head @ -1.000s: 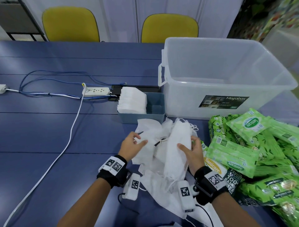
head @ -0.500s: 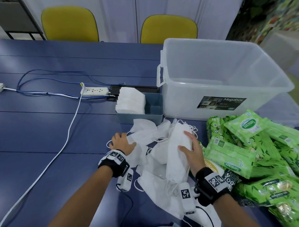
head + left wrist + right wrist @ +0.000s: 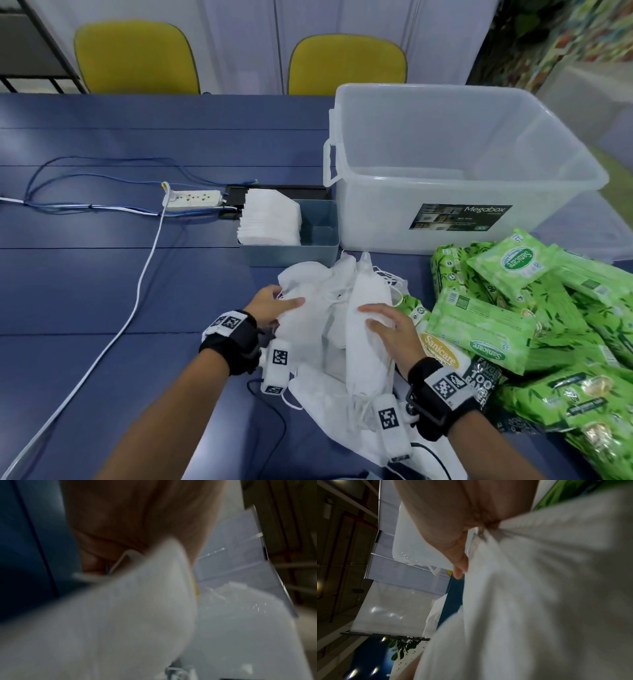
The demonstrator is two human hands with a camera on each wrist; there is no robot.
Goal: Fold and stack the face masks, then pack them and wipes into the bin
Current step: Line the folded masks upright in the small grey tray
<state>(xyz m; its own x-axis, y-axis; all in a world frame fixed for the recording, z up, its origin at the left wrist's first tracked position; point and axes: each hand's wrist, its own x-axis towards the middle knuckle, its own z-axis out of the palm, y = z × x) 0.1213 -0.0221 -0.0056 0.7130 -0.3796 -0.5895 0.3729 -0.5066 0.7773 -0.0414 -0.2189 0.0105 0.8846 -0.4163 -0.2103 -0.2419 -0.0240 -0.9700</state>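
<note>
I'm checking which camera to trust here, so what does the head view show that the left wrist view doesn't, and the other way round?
Only the head view shows the green wipe packs, the stack of folded masks in the small blue tray, the power strip, and the right hand on a long mask. Only the left wrist view shows an ear loop under the fingers. Both show the left hand on a white mask and the clear bin.

Office meeting room; blue table (image 3: 102,281); yellow chairs (image 3: 137,56)
</note>
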